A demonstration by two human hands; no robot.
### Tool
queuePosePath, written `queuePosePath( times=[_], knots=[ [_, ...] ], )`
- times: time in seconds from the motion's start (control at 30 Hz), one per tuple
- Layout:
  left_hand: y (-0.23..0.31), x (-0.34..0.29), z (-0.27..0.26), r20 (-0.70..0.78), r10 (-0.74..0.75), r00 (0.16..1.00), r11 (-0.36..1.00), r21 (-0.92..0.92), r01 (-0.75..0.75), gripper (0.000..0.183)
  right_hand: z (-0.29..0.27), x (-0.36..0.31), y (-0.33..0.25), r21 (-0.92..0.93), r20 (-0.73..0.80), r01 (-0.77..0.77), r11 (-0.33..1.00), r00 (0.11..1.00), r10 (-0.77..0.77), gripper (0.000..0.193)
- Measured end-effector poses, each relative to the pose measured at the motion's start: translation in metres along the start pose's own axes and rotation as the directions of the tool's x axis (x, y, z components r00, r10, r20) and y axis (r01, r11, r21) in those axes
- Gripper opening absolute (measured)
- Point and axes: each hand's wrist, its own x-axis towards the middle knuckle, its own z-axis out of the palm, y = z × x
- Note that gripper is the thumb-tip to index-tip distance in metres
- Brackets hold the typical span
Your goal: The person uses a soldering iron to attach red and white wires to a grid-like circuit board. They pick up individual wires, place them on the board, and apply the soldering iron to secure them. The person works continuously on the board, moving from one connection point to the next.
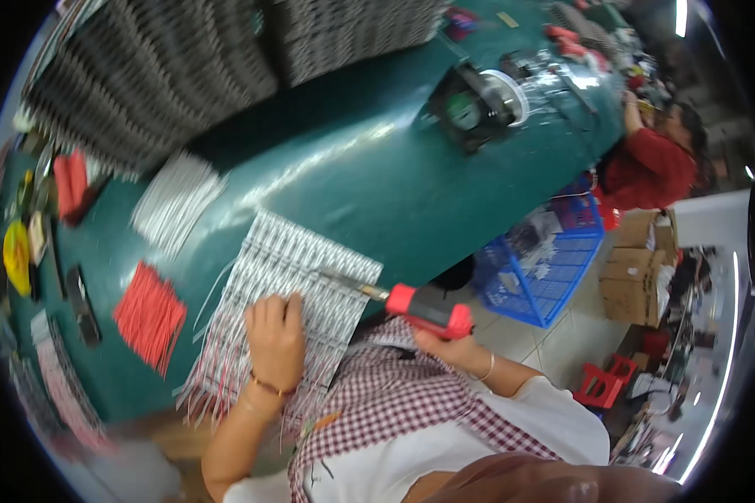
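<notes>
A woven grey-and-white panel (281, 251) with loose red and white strand ends lies at the near edge of the green table. My left hand (277, 339) rests on the panel, its fingers lying against the weave. My right hand (449, 348) is wrapped round the handle of a red-and-black tool (428, 310) with a thin metal shaft. The shaft's tip meets the panel's upper part; what kind of tool it is I cannot make out. Beside the panel lie a bundle of red strips (149, 312) and a bundle of white strips (179, 201).
Large dark woven pieces (155, 80) stand across the table's far side. A black device (470, 105) sits farther right. Hand tools and a yellow object (15, 256) lie at left. On the floor are a blue crate (537, 277), cardboard boxes (633, 281) and a red stool (600, 386). A person in red (650, 168) works beyond.
</notes>
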Motion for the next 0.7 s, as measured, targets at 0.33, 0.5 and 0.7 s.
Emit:
queuePosePath(
  times=[0.33, 0.5, 0.7],
  knots=[
    [0.006, 0.001, -0.002, -0.023, 0.009, 1.0, 0.992, 0.124, -0.006, 0.014, 0.003, 0.01, -0.03, 0.322, 0.007, -0.124, 0.939, 0.992, 0.129, 0.028],
    [0.008, 0.004, -0.006, -0.012, 0.009, 1.0, 0.988, 0.156, -0.007, 0.014, 0.001, 0.019, -0.035, 0.519, 0.117, -0.157, 0.84, 0.987, 0.112, 0.036],
    [0.011, 0.0, -0.019, -0.012, 0.008, 1.0, 0.981, 0.195, -0.006, 0.016, 0.0, 0.027, -0.05, 0.579, 0.152, -0.198, 0.791, 0.979, 0.134, 0.045]
  ],
)
